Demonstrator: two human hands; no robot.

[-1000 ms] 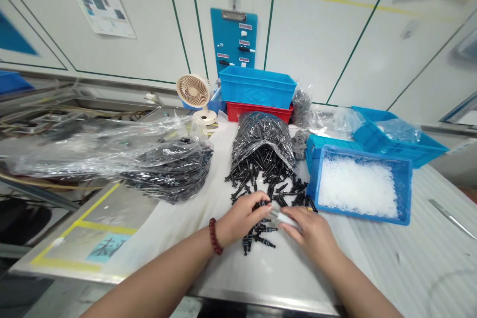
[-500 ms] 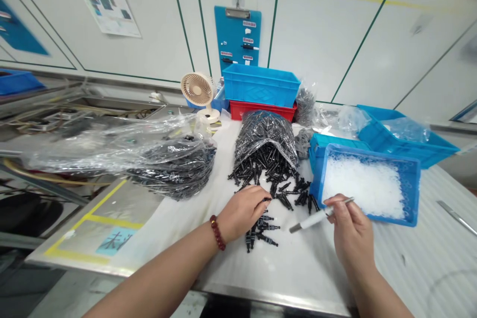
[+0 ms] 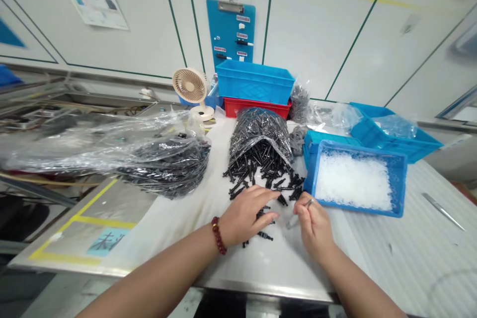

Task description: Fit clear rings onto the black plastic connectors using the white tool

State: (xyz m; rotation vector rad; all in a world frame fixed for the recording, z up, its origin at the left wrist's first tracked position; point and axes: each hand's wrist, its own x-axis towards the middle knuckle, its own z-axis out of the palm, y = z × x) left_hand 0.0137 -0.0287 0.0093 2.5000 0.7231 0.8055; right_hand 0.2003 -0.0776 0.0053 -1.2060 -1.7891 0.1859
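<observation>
My left hand (image 3: 248, 214), with a red bead bracelet (image 3: 218, 235) at its wrist, reaches over a group of small black parts (image 3: 265, 235) with pale rings. Its fingers are stretched and the thumb stands apart; nothing shows between them. Closed around a white and silver pen-shaped tool (image 3: 293, 221), my right hand (image 3: 315, 226) is close by on the right. Motion blurs the tool, whose lower end points toward the left hand. Beyond both hands, loose black parts (image 3: 261, 156) spill from a clear plastic bag (image 3: 261, 121).
A blue bin (image 3: 400, 186) of small white translucent pieces stands right of my right hand. Tweezers (image 3: 443, 211) lie farther right. Another bag of black parts (image 3: 167, 164) rests at left. Behind are a fan (image 3: 190, 85), a blue bin (image 3: 255, 82) on a red one (image 3: 257, 108).
My left hand has opened from a pinch on a small black part. My right hand has moved left with the pen-shaped tool, closer to the left hand. The whole view has shifted slightly.
</observation>
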